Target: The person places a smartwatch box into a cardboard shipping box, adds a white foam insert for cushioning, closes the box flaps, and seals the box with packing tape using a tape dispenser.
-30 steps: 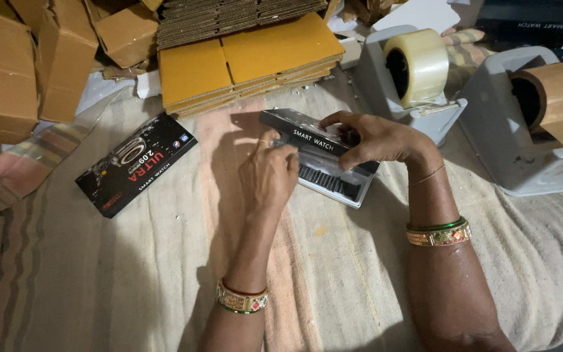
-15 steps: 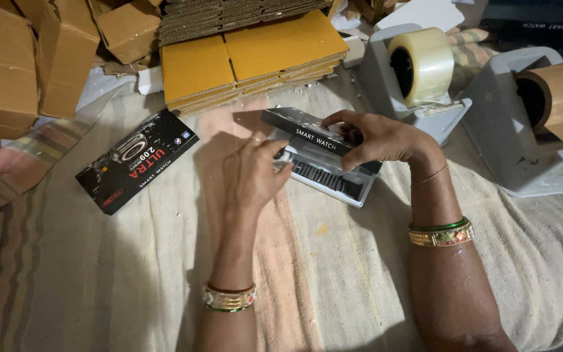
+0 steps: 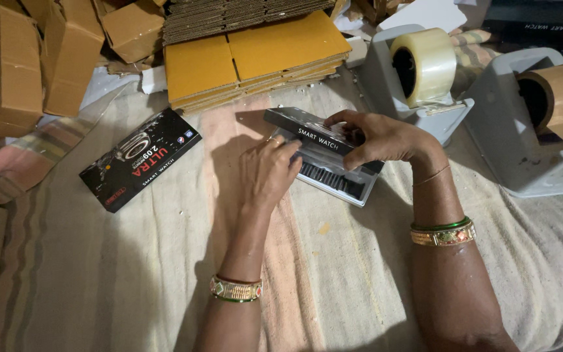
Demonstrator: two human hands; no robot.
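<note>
Both hands meet at the long black product box with its clear plastic inner tray (image 3: 333, 163), which lies on the striped cloth (image 3: 99, 280) in front of the grey tape dispenser with the clear roll (image 3: 418, 72). Her right hand (image 3: 386, 138) stays clamped over the dark lid's far end, while the left hand (image 3: 270, 173) has slid its fingertips closer against the tray's near edge than half a second ago. The lid seems to sit further over the tray now, though her fingers hide the seam. A second flat black printed box (image 3: 139, 158) lies well apart to the left, untouched.
</note>
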